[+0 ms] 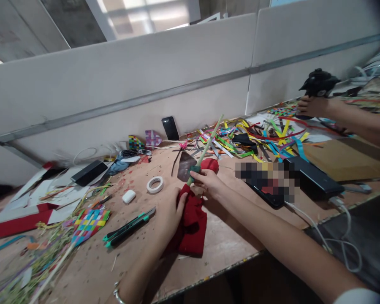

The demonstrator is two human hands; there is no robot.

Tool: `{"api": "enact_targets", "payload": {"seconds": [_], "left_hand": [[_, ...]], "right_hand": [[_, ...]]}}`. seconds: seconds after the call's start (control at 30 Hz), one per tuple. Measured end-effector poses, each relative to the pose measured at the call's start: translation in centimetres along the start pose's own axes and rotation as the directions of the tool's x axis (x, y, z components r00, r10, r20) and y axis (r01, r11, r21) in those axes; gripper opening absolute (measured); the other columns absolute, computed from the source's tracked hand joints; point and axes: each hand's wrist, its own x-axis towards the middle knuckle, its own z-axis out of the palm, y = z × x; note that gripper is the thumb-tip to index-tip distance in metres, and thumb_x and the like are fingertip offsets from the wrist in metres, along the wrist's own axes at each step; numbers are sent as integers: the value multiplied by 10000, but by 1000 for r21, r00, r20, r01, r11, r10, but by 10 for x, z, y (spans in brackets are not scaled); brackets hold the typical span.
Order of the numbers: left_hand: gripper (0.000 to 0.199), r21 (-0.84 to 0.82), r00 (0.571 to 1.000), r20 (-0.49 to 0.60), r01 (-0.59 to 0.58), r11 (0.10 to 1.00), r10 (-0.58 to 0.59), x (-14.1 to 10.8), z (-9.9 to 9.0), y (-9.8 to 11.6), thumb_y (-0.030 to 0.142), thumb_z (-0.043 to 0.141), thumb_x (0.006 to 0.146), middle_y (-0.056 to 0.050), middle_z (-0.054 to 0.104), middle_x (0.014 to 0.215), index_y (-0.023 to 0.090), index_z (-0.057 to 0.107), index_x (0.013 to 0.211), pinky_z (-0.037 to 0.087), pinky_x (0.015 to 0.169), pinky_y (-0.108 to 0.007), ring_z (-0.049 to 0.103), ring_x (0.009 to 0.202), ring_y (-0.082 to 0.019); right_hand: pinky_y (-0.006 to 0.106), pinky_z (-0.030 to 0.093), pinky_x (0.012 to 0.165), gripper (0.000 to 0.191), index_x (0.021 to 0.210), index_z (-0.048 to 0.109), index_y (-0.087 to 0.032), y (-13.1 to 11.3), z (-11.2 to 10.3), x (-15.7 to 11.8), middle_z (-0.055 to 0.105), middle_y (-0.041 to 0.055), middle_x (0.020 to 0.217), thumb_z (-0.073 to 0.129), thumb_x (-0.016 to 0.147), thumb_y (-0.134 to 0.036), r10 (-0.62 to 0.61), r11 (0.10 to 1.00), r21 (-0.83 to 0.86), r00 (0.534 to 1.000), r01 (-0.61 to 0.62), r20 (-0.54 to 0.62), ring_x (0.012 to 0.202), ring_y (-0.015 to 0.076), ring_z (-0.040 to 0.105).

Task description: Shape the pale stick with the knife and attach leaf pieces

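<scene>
Green is the colour of the one thin stick [213,137] I have, and it is up over the table [223,251], in the middle of what I see. There is one red sheet [193,238] at its low end; I cannot tell if it is cloth or paper. I count one white roll of tape [155,185], one little white case [128,196] and one black and green cutter [129,228], all on my left side. One black phone [170,128] leans on the wall [139,80]. Three checked woven pieces are on that side too: one big one [90,223] near me and two small ones [148,139] by the wall. The paper strips [228,141] lie in a pile, too many to count. My right hand [207,182] is pinched nearly shut, with thumb and finger on the stick at its dark green lump [194,170]. My left hand [171,211] is curled closed on the red sheet, thumb on top; most of its fingers are hidden. The stick is long and straight, and it slants. Its free tip points up, away from me and a bit right, toward the wall. Its other end goes down left to the red sheet, which hangs toward me. Far right, another person's hand [312,105] holds one black thing [319,83].
</scene>
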Motion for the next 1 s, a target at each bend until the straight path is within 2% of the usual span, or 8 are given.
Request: {"api": "enact_targets", "payload": {"seconds": [0.1, 0.2, 0.3, 0.4, 0.5, 0.7, 0.9, 1.0], "left_hand": [[340, 34, 998, 60, -9, 999, 7, -2, -2, 4, 444, 266, 873, -20, 569, 784, 181, 472, 805, 367, 643, -248, 509, 716, -145], [367, 40, 995, 95, 0, 999, -3, -7, -4, 11, 456, 256, 871, -22, 571, 777, 179, 480, 782, 352, 611, -242, 507, 695, -142], [388, 34, 990, 142, 15, 999, -20, -11, -6, 19, 465, 242, 873, -14, 578, 748, 182, 480, 753, 337, 591, -237, 500, 668, -135], [414, 115, 986, 164, 12, 993, -31, -15, -9, 26, 488, 237, 867, -16, 581, 737, 188, 496, 748, 339, 614, -250, 494, 656, -140], [415, 158, 984, 168, 33, 987, -60, -15, -11, 31, 487, 230, 867, -22, 585, 768, 193, 510, 781, 349, 668, -271, 501, 685, -147], [406, 62, 969, 247, 15, 998, -30, -13, -12, 26, 469, 221, 874, -25, 593, 784, 188, 497, 778, 341, 612, -249, 502, 679, -142], [402, 77, 978, 207, -38, 996, 22, -17, -13, 22, 471, 249, 870, -24, 605, 783, 196, 527, 780, 331, 610, -239, 504, 673, -136], [374, 125, 983, 178, -76, 989, 53, -18, -11, 21, 506, 323, 840, -13, 607, 753, 204, 531, 764, 317, 601, -236, 494, 646, -135]], "right_hand": [[157, 430, 497, 348, 706, 571, -134, -18, -9, 7, 580, -20, 611, 782, 482, -296, -27, 992, 117, 990, 43, -135, 528, 52, 535], [160, 449, 509, 301, 672, 564, -136, -39, -25, 14, 588, -23, 610, 784, 484, -221, -42, 980, 179, 970, 87, -239, 535, 58, 546], [135, 442, 488, 214, 641, 546, -138, -57, -49, 21, 576, -35, 570, 742, 567, -182, -53, 968, 214, 937, 133, -344, 499, 37, 526], [99, 412, 445, 172, 634, 526, -151, -69, -72, 26, 554, -61, 528, 697, 640, -166, -63, 952, 240, 890, 189, -451, 459, 13, 498], [92, 409, 429, 174, 640, 526, -152, -75, -83, 28, 565, -61, 535, 699, 641, -162, -64, 945, 247, 865, 213, -498, 456, 13, 504], [99, 432, 451, 158, 629, 512, -138, -74, -83, 30, 564, -51, 538, 660, 685, -138, -81, 931, 258, 833, 259, -547, 457, 16, 509], [80, 421, 454, 161, 667, 483, -158, -92, -110, 26, 537, -90, 517, 621, 740, -199, -81, 885, 293, 741, 361, -666, 439, -4, 483], [89, 425, 457, 148, 679, 487, -163, -97, -117, 24, 539, -88, 517, 601, 758, -213, -75, 877, 301, 727, 373, -683, 446, 4, 488]]}}
